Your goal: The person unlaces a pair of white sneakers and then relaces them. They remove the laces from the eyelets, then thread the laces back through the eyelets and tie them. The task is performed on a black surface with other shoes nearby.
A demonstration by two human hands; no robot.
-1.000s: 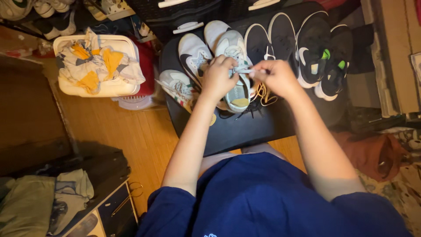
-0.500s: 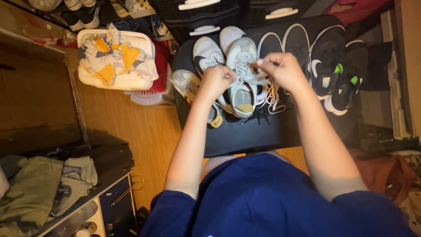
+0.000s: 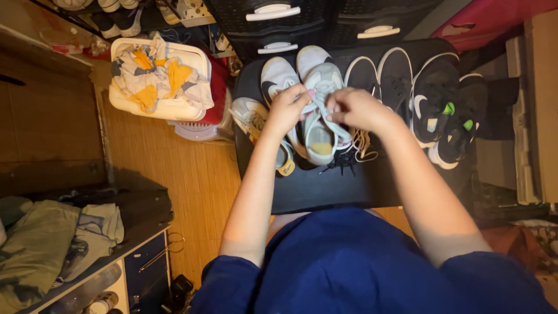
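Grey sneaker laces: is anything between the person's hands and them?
Nothing visible. The left hand and right hand are both already on the laces of the grey sneaker, fingers pinched there; neighbouring shoes sit beside it, not across it.

The left hand (image 3: 289, 107) and right hand (image 3: 354, 109) cover the laces and tongue of the pale grey sneaker (image 3: 321, 125), so each grip there is unclear. The top edge crops the black plastic drawers (image 3: 325, 20).
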